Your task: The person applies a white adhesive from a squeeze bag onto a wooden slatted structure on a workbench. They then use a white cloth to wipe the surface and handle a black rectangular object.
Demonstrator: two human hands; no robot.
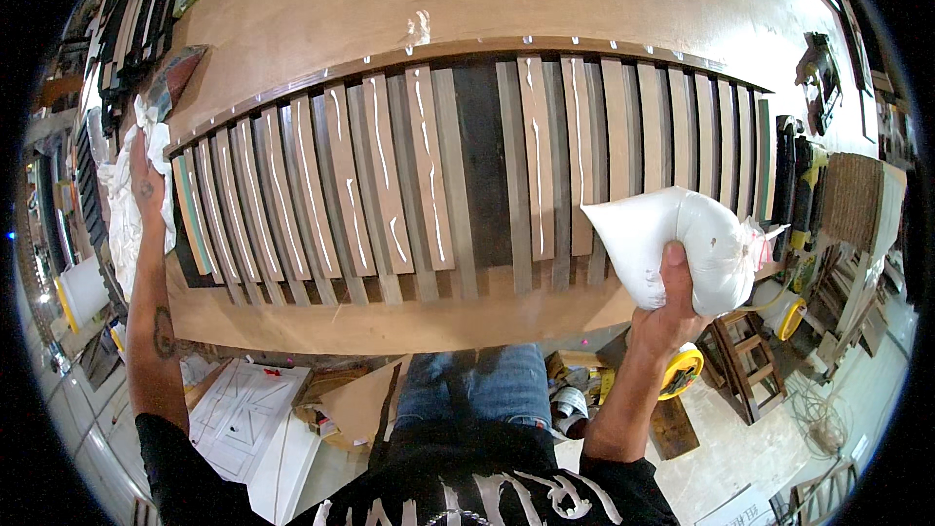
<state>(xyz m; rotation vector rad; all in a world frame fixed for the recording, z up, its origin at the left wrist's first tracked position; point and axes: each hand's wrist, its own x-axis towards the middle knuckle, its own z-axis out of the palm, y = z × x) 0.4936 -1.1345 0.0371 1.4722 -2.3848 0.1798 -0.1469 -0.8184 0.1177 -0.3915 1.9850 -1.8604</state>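
Over the slats (617,122), right hand (670,312) grips the white bag (631,234); best squeezed evenly, tip low. Left hand (147,183) touches white cloth (121,209), can't tell if fingers grip.

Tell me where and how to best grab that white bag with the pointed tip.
Probably by the plump body of the white bag, near its tied end, coming from the near side: it tapers leftward to a point, and the right hand grips that bulge.
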